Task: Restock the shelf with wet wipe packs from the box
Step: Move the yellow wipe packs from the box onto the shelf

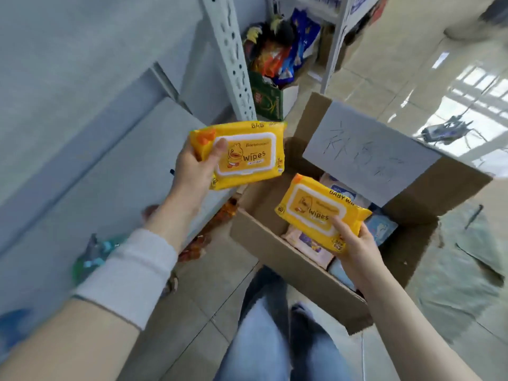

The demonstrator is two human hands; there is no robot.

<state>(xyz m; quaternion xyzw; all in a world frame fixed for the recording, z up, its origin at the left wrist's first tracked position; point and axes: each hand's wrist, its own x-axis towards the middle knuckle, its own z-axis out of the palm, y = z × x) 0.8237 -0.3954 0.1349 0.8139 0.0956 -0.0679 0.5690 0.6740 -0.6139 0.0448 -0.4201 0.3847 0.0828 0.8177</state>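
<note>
Jeans [275, 339], pale blue denim, cut off at the bottom edge; one dark shoe toe [302, 312] beside them on glossy tile floor [384, 78].

White ribbed cuff [132, 273], soft knit, round the left forearm.

Left hand [192, 171] grasps the left pack [242, 152] by its short end, thumb on the front face, fingers hidden behind. The pack is held up in the air, just left of the box and in front of the post's foot.

Right hand [354, 243] grasps the right pack [319, 213] at its near corner, thumb on top, fingers underneath and unseen. This pack hangs tilted over the open box.

Both packs: flat soft pouches, shiny yellow film, crimped ends, a rounded white-rimmed lid on the face, a duck cartoon and "Wipes". Small print is unreadable.

Box [288, 259]: plain brown corrugated card, flaps open, standing on the floor. Far flap [365, 149] bears a grey matte panel with scrawled marks, illegible. Inside, partly covered by the right pack: a pink pouch [308, 243] and a blue pouch [382, 229].

Shelf [96, 174]: smooth grey board, blurred, filling the left. Post [231, 56]: white metal, slotted, leaning across the view.

Beyond: a green carton [268, 100] and crumpled coloured bags [275, 50], too blurred to identify.
</note>
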